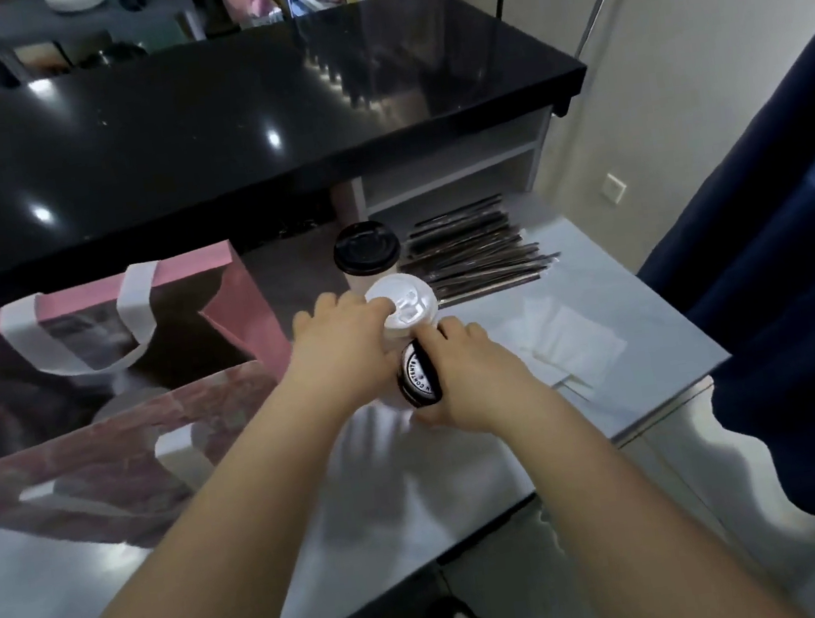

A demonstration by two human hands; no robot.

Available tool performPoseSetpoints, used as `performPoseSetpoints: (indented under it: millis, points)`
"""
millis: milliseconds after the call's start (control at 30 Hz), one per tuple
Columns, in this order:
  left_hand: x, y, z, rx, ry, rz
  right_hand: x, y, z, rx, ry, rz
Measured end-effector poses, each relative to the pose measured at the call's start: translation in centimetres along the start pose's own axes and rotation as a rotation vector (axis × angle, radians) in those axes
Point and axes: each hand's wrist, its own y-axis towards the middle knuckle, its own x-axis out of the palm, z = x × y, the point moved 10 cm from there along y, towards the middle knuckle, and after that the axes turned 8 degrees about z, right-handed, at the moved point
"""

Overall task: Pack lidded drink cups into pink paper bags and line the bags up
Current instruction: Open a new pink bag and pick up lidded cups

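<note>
My left hand (pixel 344 353) grips a cup with a white lid (pixel 402 304) at the middle of the grey table (pixel 469 482), fingers over the lid's rim. My right hand (pixel 471 378) holds a tilted cup with a black lid (pixel 420 373) just in front of the white-lidded one. A third cup with a black lid (pixel 367 252) stands upright behind them. An open pink paper bag (pixel 234 310) with white handles stands to the left, its inside dark. A second pink bag (pixel 103 452) stands nearer to me on the left.
A pile of dark wrapped straws (pixel 481 252) lies behind and right of the cups. White napkins (pixel 565 345) lie at the right. A black glossy counter (pixel 215 126) rises behind the table. A dark blue curtain (pixel 777 260) hangs at the right.
</note>
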Motion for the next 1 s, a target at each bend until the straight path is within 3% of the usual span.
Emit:
performPoseSetpoints:
  millis: [400, 633, 1000]
  points:
    - [-10.2, 3.4, 0.0, -0.037, -0.051, 0.298, -13.0, 1.4, 2.0, -0.075, 0.0, 0.153]
    - [-15.0, 1.0, -3.8, -0.044, -0.076, 0.387, -18.6, 2.1, -4.8, -0.215, 0.051, 0.318]
    - [-15.0, -10.1, -19.4, -0.116, -0.32, 0.397, -19.6, 0.8, -19.9, -0.546, 0.377, 0.307]
